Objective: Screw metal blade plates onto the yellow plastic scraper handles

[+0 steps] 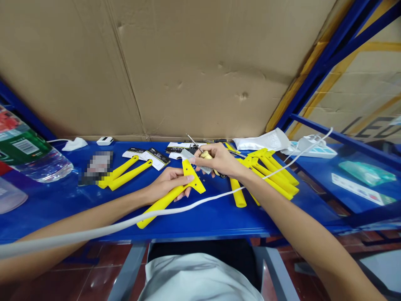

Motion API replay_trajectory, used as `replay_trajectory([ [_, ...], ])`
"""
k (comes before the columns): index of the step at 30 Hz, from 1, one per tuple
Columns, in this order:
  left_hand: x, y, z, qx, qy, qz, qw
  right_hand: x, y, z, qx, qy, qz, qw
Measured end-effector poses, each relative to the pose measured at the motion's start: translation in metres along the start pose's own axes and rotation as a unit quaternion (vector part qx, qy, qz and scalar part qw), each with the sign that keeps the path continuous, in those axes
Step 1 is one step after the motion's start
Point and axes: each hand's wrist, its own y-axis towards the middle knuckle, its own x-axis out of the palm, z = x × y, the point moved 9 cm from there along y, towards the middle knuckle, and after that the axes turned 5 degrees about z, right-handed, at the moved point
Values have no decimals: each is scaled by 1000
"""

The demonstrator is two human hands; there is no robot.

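Observation:
My left hand [171, 182] is closed round a yellow T-shaped scraper handle [163, 205], its thumb lying on the wide head, where small dark holes show. Close beside that head is my right hand [221, 159], its fingers wrapped round a screwdriver [196, 144] whose thin shaft points up and to the left. A flat grey metal piece [188, 156] shows by the right fingertips; whether they also grip it I cannot tell. Small bits [203, 180] lie on the blue table near the yellow head.
Several yellow handles [275, 175] lie at right, and two yellow handles [131, 173] at left near printed cards [156, 159]. A white cable [200, 201] hangs across the view before my arms. A large bottle [31, 146] stands at left; a white bag [263, 140] lies behind.

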Motion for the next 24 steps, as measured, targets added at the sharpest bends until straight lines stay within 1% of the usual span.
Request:
replay_trajectory([
  [3, 0, 0, 1, -1, 4, 0, 1000, 1, 0, 1, 3, -4, -6, 1000],
  [8, 0, -1, 1, 4, 8, 3, 1000, -1, 1, 2, -10, 1, 5, 1000],
  [18, -1, -1, 0, -3, 18, 6, 1000, 1, 1, 1, -15, -8, -13, 1000],
  [24, -4, 0, -2, 1, 2, 20, 1000, 2, 0, 2, -12, -9, -22, 1000],
])
